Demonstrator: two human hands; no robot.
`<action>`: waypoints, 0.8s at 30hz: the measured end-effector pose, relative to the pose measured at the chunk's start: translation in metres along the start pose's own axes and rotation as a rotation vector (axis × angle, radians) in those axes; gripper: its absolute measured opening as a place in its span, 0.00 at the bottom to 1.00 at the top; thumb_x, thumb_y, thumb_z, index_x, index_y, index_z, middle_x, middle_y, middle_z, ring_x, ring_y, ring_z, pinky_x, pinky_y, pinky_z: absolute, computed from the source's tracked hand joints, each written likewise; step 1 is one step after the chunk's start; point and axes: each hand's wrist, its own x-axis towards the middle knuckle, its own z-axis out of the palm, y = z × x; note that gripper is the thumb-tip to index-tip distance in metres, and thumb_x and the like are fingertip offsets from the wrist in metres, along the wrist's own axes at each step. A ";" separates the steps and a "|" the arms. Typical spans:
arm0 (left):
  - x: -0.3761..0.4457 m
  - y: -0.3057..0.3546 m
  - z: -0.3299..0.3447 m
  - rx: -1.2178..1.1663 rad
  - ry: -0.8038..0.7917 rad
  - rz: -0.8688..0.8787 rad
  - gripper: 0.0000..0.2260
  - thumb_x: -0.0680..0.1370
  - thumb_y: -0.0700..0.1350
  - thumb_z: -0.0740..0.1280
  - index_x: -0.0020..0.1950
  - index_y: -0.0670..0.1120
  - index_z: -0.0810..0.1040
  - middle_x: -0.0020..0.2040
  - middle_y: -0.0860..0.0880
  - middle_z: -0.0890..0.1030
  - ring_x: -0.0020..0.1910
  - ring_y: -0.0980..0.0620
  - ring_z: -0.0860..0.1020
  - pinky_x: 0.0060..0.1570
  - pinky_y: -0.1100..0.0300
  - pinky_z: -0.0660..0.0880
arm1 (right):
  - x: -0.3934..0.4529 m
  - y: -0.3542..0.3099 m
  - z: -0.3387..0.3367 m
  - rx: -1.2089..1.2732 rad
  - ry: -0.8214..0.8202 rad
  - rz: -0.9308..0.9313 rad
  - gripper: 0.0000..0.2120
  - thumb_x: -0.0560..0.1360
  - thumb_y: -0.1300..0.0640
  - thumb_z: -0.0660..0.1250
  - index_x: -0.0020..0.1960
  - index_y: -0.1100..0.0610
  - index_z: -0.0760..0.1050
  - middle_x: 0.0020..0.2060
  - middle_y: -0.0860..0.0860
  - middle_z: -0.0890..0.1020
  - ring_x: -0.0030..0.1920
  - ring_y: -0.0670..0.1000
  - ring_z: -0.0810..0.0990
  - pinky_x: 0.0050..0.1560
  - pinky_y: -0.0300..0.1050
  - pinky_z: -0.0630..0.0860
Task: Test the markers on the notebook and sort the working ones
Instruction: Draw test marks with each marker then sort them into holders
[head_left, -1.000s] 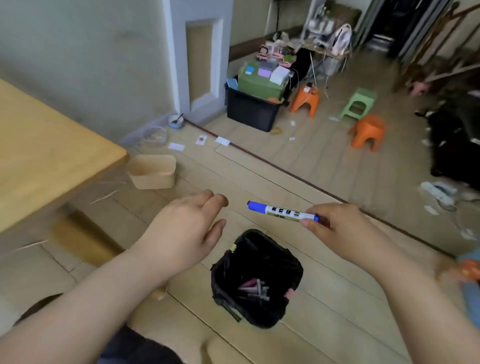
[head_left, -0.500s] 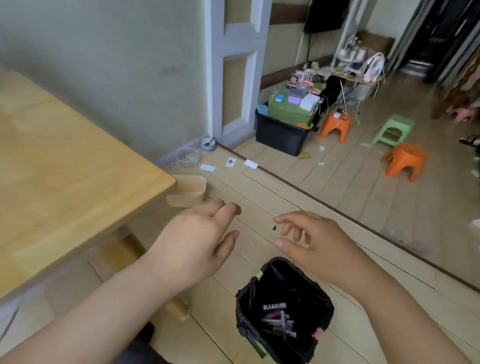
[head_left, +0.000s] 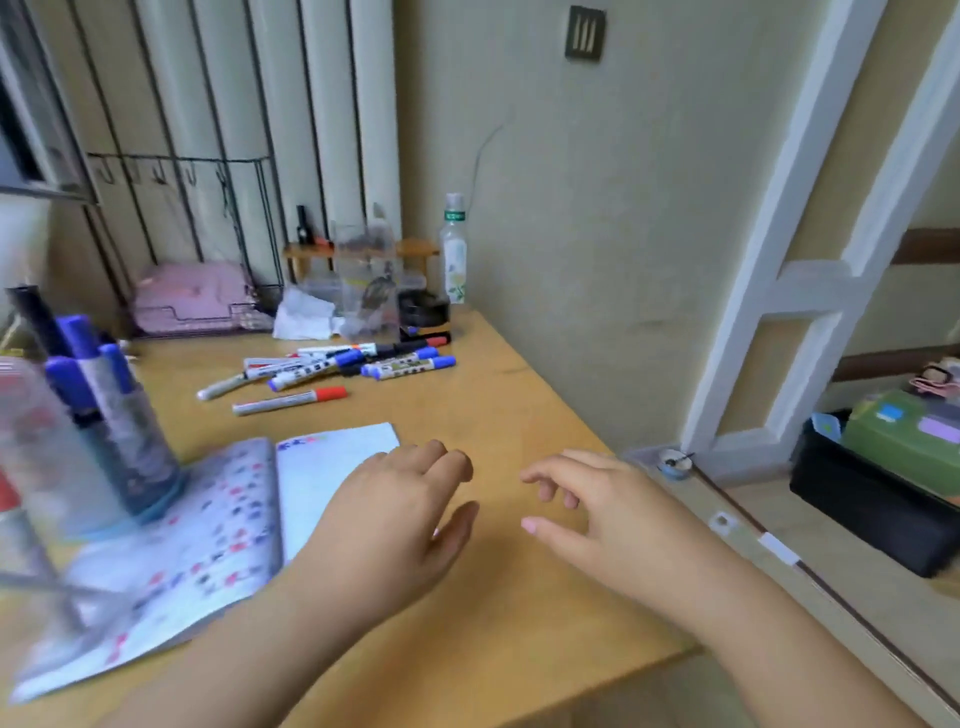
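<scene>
An open notebook (head_left: 218, 514) with red and blue test marks lies on the wooden table (head_left: 498, 405) at the left. A pile of several markers (head_left: 332, 366) with blue and red caps lies behind it. A clear cup (head_left: 124, 457) holding blue-capped markers stands on the notebook's left page. My left hand (head_left: 400, 519) hovers over the notebook's right edge, fingers apart, holding nothing. My right hand (head_left: 597, 519) hovers over the table to its right, also open and holding nothing.
A plastic bottle (head_left: 453, 249), a clear container (head_left: 366, 280) and a pink tray (head_left: 192, 301) stand at the table's back by the wall. The table's right edge drops to the floor, where a black bin (head_left: 878, 504) with a green box stands.
The blue marker left my right hand and lay in the black trash bin half a second ago. My view swung up from the floor to the table; both hands now hover over it.
</scene>
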 end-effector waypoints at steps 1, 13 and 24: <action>-0.003 -0.016 -0.005 0.042 0.016 -0.037 0.13 0.72 0.52 0.57 0.44 0.46 0.76 0.36 0.50 0.77 0.32 0.48 0.77 0.29 0.57 0.75 | 0.018 -0.005 0.008 -0.007 -0.015 -0.022 0.16 0.75 0.45 0.65 0.62 0.46 0.72 0.45 0.37 0.70 0.43 0.33 0.66 0.43 0.29 0.63; -0.030 -0.135 0.009 0.177 0.056 -0.479 0.08 0.67 0.48 0.66 0.41 0.44 0.77 0.34 0.49 0.77 0.32 0.45 0.78 0.25 0.53 0.75 | 0.178 -0.023 0.095 -0.024 -0.209 -0.091 0.15 0.77 0.53 0.63 0.63 0.52 0.72 0.51 0.46 0.75 0.47 0.45 0.71 0.52 0.42 0.72; -0.040 -0.147 0.015 0.076 0.124 -0.537 0.13 0.72 0.50 0.56 0.46 0.44 0.75 0.39 0.48 0.76 0.36 0.43 0.77 0.31 0.50 0.75 | 0.307 -0.049 0.174 -0.262 -0.149 -0.213 0.14 0.79 0.58 0.58 0.64 0.56 0.72 0.61 0.51 0.75 0.63 0.55 0.67 0.62 0.52 0.68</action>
